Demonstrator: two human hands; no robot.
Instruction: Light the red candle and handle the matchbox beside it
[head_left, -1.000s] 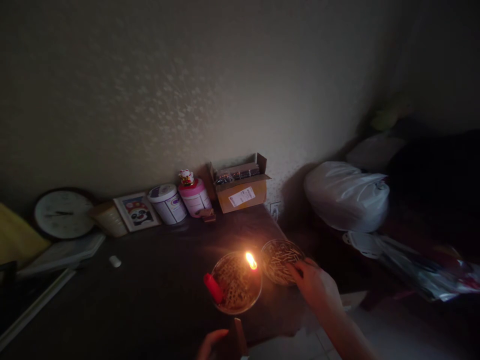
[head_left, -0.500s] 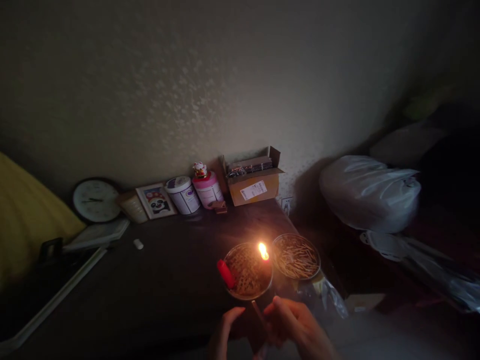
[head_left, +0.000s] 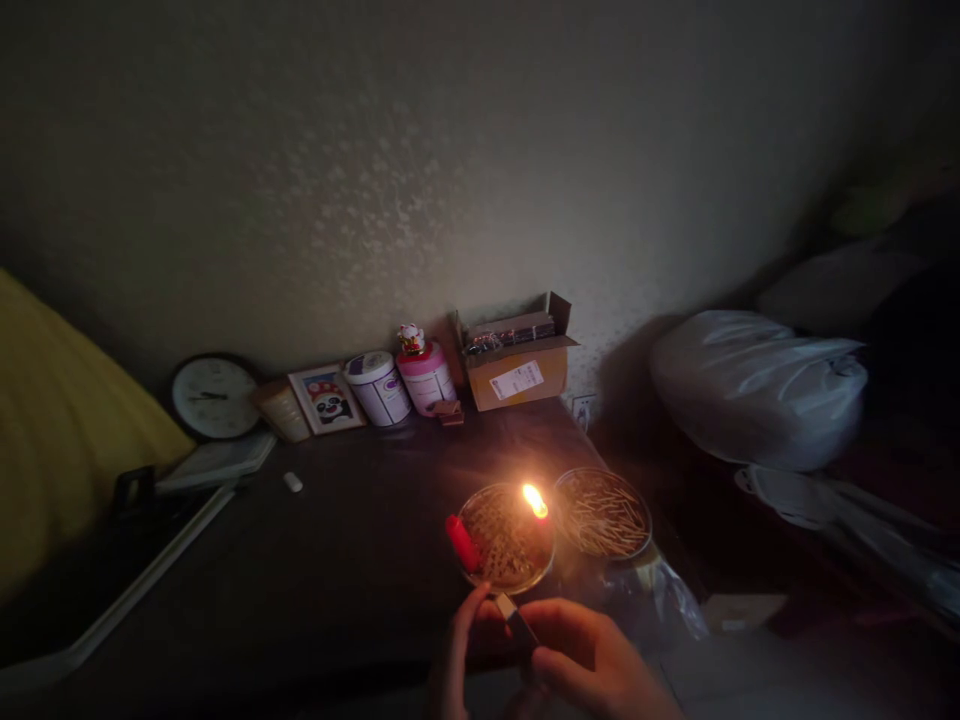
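Matchbox (head_left: 516, 622) sits pinched between both hands at the near counter (head_left: 337, 560) edge, left hand (head_left: 454, 665) steadying, right hand (head_left: 592, 665) curled over it, just short of the lit candle (head_left: 534, 500) and match bowls (head_left: 604, 512).

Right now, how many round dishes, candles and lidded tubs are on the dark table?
Round dishes: 2, one under the flame, one to its right.
Candles: 2, one lit, one red and unlit.
Lidded tubs: 2, white and pink.
Total: 6
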